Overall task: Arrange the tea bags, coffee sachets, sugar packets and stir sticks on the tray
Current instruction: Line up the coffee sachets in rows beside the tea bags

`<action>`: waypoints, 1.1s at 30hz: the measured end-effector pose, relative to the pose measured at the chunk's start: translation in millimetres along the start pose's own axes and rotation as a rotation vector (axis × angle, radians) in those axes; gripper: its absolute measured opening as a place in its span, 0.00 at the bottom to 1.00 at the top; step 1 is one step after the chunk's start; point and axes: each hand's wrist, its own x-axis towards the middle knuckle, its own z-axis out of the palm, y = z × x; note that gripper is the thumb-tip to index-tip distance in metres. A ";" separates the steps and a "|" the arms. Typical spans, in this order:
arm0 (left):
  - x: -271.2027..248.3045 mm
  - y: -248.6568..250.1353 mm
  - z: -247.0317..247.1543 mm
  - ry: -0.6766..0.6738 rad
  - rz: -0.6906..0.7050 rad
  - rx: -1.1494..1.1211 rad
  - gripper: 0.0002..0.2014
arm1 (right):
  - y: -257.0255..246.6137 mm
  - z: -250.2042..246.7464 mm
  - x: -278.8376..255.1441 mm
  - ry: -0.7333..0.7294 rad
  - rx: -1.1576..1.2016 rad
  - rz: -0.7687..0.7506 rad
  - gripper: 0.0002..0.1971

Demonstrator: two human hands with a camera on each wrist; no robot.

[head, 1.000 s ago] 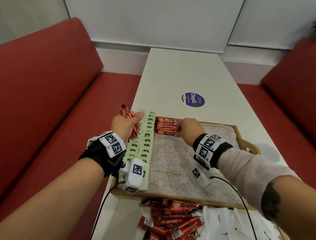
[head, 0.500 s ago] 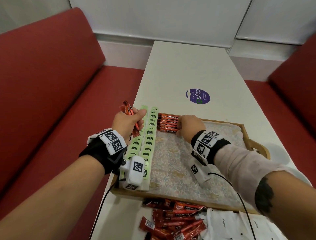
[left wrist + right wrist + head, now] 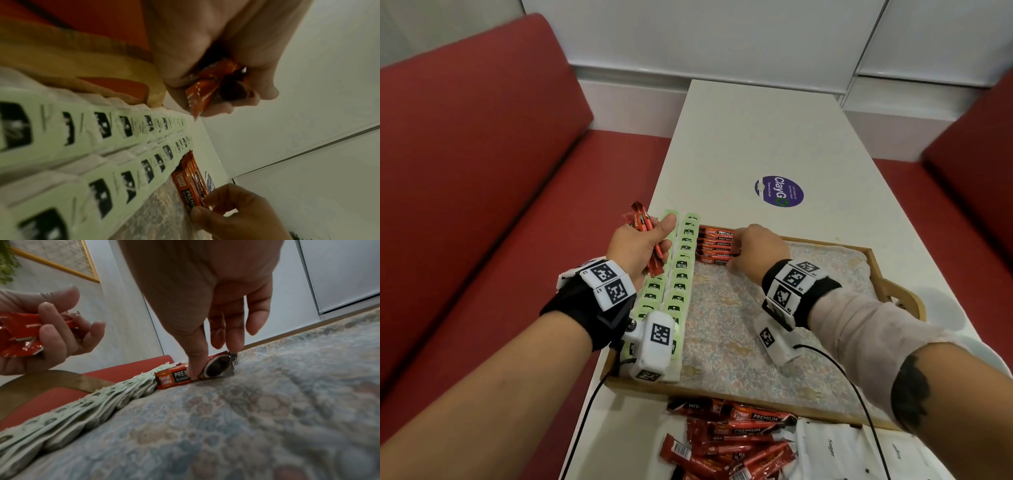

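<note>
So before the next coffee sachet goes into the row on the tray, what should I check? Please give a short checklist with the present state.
1. Left hand holds spare coffee sachets: ok.
2. Right hand free to take one: not ok; its fingers press the front sachet of the row.
3. Sachet row lies next to the tea bags: ok.
4. Bare tray liner in front of the row: ok.
5. Stir sticks at hand: cannot tell.

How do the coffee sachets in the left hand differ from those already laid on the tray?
The sachets in the left hand form a loose, crumpled bunch held off the tray; the tray sachets lie flat in a neat, overlapping row, the right hand touching them. Both are red.
</note>
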 end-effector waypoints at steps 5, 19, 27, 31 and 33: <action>-3.2 0.4 4.9 -0.025 -0.043 0.027 0.19 | 0.7 0.6 0.3 -0.003 0.008 -0.004 0.13; -8.1 -2.9 24.0 -0.029 -0.111 -0.042 0.18 | -33.8 -19.1 -34.0 0.089 0.413 -0.365 0.11; -14.5 -2.7 23.7 -0.022 -0.093 -0.025 0.04 | -7.0 -0.5 -17.3 -0.063 -0.101 -0.164 0.10; -14.8 -4.2 21.3 -0.026 -0.097 -0.011 0.05 | 3.7 11.0 -16.4 -0.059 -0.209 -0.176 0.08; -14.9 -4.7 20.8 -0.023 -0.097 -0.010 0.05 | 5.8 12.2 -15.7 -0.052 -0.229 -0.168 0.07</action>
